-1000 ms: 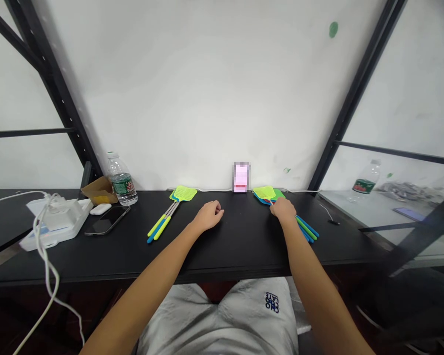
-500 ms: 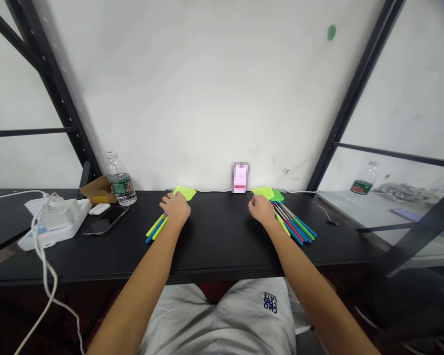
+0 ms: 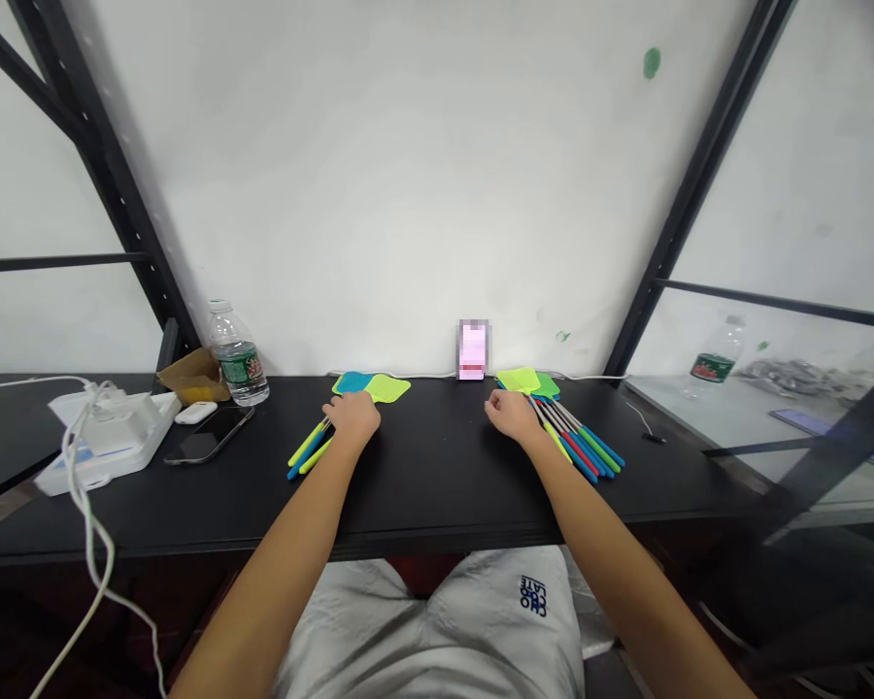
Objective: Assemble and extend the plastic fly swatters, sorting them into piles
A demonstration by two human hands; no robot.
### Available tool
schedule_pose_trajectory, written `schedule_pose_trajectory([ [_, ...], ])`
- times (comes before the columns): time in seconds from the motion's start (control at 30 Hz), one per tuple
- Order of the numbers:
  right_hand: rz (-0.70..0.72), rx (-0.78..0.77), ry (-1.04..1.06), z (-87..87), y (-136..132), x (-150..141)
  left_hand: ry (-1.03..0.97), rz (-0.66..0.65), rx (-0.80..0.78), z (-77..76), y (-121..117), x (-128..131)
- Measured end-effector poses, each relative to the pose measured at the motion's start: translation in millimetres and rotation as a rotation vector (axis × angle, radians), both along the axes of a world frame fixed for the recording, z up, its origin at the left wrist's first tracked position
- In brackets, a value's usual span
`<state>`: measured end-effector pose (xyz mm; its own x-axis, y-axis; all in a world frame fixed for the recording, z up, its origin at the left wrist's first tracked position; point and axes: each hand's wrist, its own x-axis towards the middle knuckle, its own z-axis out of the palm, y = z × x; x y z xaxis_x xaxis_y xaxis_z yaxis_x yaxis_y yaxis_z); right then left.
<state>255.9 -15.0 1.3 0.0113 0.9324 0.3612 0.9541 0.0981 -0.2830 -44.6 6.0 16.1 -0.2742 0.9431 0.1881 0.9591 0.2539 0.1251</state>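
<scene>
My left hand [image 3: 354, 417] is closed over the neck of a yellow fly swatter [image 3: 390, 389], whose head fans out to the right beyond my fingers. Beside that head lies a blue fly swatter [image 3: 352, 382]. Yellow and blue handles [image 3: 306, 449] stick out below and left of the hand. My right hand [image 3: 511, 415] is curled shut just left of a fanned pile of fly swatters, with nothing visible in it. On that pile a yellow swatter head [image 3: 519, 380] lies over a green one [image 3: 546, 385]. Blue, red, green and yellow handles [image 3: 589, 452] point toward the front right.
A water bottle [image 3: 239, 357], a cardboard box [image 3: 193, 377], a white case [image 3: 196, 413], a dark phone [image 3: 211, 434] and a white power strip [image 3: 109, 442] with cables stand at the left. A lit phone [image 3: 473, 350] leans against the wall. A black cable end [image 3: 654, 438] lies at the right.
The left yellow swatter's head has swung right with my left hand, uncovering the blue head beside it. My right hand has shifted slightly left and toward me, off the yellow head.
</scene>
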Motion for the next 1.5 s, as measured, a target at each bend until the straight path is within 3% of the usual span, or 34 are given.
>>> schedule_pose_trajectory([
  [0.3, 0.103, -0.048, -0.107, -15.7, -1.5, -44.9, 0.042, -0.198, 0.018, -7.1, -8.5, 25.5],
  [0.53, 0.021, 0.038, -0.15, -19.7, 7.4, -58.1, 0.004, -0.511, 0.038, -11.3, -9.2, 38.9],
  [0.67, -0.08, 0.091, -0.115, -18.0, 17.2, -61.1, -0.066, -0.626, 0.082, -16.2, -8.0, 45.4],
  [0.93, -0.198, 0.106, -0.062, -15.3, 33.0, -66.2, -0.128, -0.675, 0.1, -19.8, -8.7, 51.9],
  [1.23, -0.128, -0.008, 0.065, -13.7, 37.5, -56.7, -0.061, -0.702, 0.107, -19.5, -14.8, 57.6],
  [1.5, -0.144, 0.012, 0.252, -17.5, 42.5, -38.7, -0.137, -0.727, 0.057, -16.6, -18.9, 58.4],
])
